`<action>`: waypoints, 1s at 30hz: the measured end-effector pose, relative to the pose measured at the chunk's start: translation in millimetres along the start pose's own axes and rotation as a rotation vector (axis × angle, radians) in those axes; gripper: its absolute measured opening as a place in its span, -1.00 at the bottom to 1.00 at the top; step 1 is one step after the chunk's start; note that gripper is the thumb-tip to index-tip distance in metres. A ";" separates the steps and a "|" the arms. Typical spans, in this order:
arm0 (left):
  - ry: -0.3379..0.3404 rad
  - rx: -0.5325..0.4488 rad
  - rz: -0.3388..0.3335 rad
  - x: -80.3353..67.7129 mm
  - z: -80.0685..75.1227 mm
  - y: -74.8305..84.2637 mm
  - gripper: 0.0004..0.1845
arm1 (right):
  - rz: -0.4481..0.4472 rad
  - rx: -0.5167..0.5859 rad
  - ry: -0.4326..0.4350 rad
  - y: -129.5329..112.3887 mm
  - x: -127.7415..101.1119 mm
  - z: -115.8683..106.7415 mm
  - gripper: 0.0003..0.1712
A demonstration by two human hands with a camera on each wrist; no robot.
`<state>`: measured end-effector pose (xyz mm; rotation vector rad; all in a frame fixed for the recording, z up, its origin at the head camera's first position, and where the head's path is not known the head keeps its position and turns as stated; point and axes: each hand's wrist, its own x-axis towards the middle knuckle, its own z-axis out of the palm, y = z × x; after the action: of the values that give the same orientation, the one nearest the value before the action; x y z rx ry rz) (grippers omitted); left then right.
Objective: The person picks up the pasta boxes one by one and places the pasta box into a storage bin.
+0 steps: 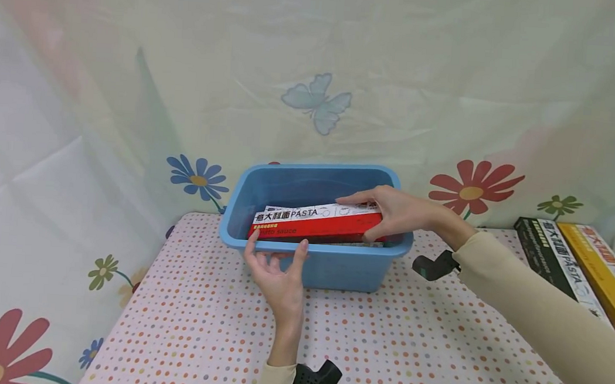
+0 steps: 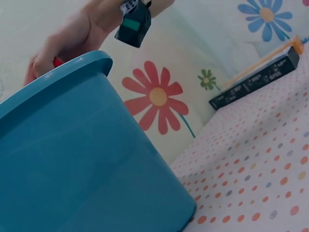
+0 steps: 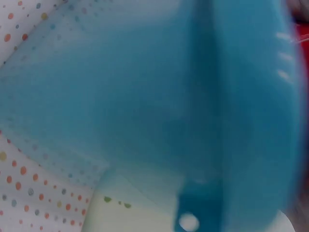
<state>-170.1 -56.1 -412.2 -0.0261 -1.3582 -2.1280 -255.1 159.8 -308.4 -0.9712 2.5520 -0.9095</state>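
A blue plastic bin (image 1: 334, 270) stands on the dotted table. Inside it lies a red and white pasta box (image 1: 316, 222), its right end a little higher than its left. My right hand (image 1: 398, 212) grips this box near the right end, with the thumb on the red front and the fingers over the top. At the bin's front rim, my left hand (image 1: 278, 281) holds on, its index fingertip and thumb reaching over the edge and the other fingers curled against the outer wall. Part of another white box shows behind the red one.
On the table's right side lie a black and white pasta box (image 1: 559, 263) and a yellow pasta box (image 1: 599, 268), side by side. A flowered curtain (image 1: 211, 121) hangs behind the table and along its left. The bin's wall (image 3: 120, 96) fills much of the right wrist view.
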 end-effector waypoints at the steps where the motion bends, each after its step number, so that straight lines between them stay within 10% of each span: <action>1: -0.001 -0.001 -0.002 -0.2 -0.2 -0.4 -0.07 | 0.001 0.003 -0.008 0.9 2.3 1.8 -0.12; 30: -0.005 -0.009 0.017 0.9 -1.9 -2.0 -0.10 | 0.020 0.136 -0.134 21.3 17.7 -0.3 -0.10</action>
<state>-171.3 -57.5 -414.3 -0.0465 -1.3473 -2.1212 -279.1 160.4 -322.1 -0.9320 2.3518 -0.9643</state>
